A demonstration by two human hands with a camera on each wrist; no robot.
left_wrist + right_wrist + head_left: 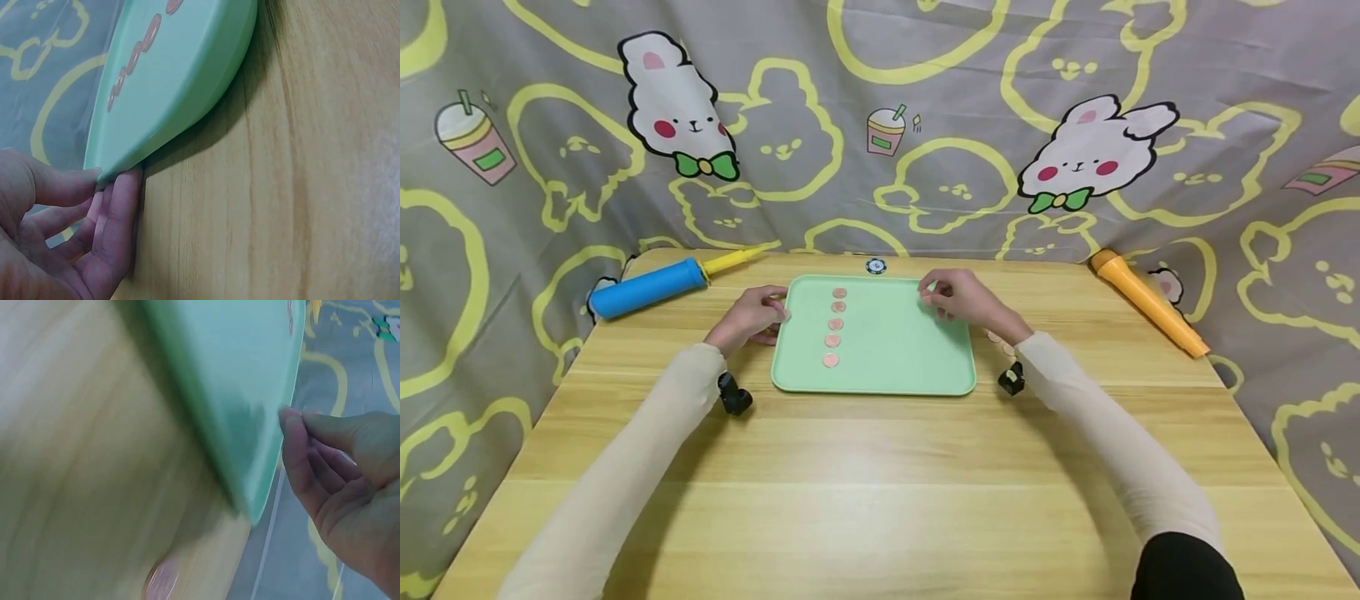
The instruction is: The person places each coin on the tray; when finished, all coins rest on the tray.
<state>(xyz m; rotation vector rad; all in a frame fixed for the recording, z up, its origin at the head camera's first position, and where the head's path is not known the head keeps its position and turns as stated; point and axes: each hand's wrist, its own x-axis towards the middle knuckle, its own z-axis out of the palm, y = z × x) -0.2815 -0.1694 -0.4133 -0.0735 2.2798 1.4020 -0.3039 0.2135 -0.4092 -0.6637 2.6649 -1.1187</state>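
Observation:
A light green tray (895, 367) lies on the wooden table with several copper-coloured coins (832, 341) in a column on its left part. My left hand (752, 317) grips the tray's left edge; the left wrist view shows the thumb (69, 187) on top and the fingers (119, 212) underneath. Over the tray's upper right corner hovers my right hand (958, 296), thumb and forefinger tips brought together. Whether a coin sits between those tips is hidden in both views. More coins (1007, 350) lie on the table right of the tray, partly covered by my right wrist.
A blue and yellow pump-like toy (647, 288) lies at the back left. At the back right lies an orange toy microphone (1150, 304). A small dark round chip (876, 266) is behind the tray. Patterned grey cloth (805, 217) hangs along the table's back and sides.

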